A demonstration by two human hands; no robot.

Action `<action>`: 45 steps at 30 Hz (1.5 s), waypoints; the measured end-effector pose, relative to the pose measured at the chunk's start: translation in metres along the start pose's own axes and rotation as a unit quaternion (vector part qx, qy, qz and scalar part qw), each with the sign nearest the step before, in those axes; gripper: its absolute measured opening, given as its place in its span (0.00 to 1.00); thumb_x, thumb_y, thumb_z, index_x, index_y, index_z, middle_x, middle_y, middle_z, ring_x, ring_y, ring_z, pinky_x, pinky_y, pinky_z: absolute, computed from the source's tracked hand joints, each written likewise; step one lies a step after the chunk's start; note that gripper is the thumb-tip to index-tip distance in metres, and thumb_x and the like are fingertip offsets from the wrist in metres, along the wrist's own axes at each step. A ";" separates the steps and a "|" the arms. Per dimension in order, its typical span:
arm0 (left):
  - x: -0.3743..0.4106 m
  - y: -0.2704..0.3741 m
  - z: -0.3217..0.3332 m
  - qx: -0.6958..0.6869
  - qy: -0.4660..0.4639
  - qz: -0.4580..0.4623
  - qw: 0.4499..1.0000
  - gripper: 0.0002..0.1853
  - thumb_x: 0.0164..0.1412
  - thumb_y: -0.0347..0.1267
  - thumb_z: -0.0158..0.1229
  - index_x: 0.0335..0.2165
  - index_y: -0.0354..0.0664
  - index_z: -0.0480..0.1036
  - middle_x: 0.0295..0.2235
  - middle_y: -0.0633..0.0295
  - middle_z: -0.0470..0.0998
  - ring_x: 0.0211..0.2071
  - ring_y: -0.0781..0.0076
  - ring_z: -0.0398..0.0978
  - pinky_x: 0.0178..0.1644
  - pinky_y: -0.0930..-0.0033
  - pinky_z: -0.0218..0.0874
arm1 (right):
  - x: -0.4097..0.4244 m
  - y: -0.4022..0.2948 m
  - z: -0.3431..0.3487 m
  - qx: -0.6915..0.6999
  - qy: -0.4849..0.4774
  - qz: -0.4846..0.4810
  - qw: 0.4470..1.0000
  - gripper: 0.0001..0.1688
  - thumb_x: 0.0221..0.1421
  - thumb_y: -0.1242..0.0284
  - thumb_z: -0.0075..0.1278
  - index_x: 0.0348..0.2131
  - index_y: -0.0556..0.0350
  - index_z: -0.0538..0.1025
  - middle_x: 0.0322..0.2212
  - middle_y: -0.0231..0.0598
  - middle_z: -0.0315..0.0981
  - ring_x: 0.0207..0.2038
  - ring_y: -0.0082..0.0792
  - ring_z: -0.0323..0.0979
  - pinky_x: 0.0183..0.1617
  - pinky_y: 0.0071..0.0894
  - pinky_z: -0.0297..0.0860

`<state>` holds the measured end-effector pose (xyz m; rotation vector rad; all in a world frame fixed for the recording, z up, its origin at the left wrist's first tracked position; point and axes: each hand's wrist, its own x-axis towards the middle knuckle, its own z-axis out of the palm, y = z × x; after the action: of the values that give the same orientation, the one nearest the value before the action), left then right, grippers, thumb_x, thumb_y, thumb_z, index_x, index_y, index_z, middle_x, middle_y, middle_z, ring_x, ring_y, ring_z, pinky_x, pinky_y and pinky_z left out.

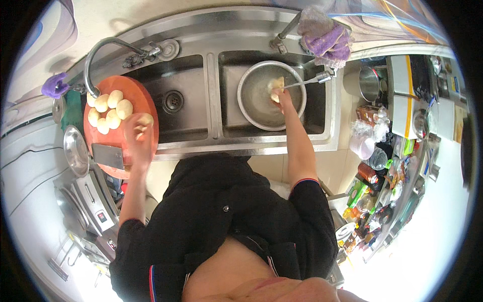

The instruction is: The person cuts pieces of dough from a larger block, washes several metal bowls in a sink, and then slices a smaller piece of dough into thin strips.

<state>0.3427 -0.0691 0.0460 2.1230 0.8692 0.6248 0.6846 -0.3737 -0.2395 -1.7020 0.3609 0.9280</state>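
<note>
My right hand (283, 99) grips a pale yellow piece (278, 82), likely a peeled potato, inside a round metal basin (242, 94) in the right sink bowl. Water streams onto it from the right faucet's spout (323, 77). The basin holds cloudy water. Over the orange round cutting board (141, 94) on the left, my left hand (139, 133) is blurred. Its fingers are at a peeled potato (146, 119); whether they hold it is unclear. Several more peeled potatoes (113, 119) lie grouped on the board, near a cleaver (107, 155).
The left sink bowl (185, 120) has a drain, and a curved faucet (87, 68) arches over the board. A purple cloth (330, 41) hangs by the right faucet. A metal bowl (76, 151) stands left of the board. Packages and bottles (368, 173) crowd the right side.
</note>
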 end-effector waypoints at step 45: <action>0.066 0.102 0.326 -0.685 -0.494 -0.393 0.364 0.32 0.57 0.56 0.47 0.48 0.41 0.65 0.44 0.39 0.70 0.38 0.55 0.75 0.38 0.62 0.75 | -0.192 -0.092 -0.031 -0.126 0.167 -0.367 0.907 0.09 0.57 0.73 0.48 0.29 0.64 0.73 0.19 0.41 0.71 0.22 0.29 0.71 0.27 0.31 0.68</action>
<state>0.6384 -0.2171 -0.0610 0.0673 0.1977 -0.4743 0.6329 -0.4115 -0.0338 -2.0139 -0.1978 0.1253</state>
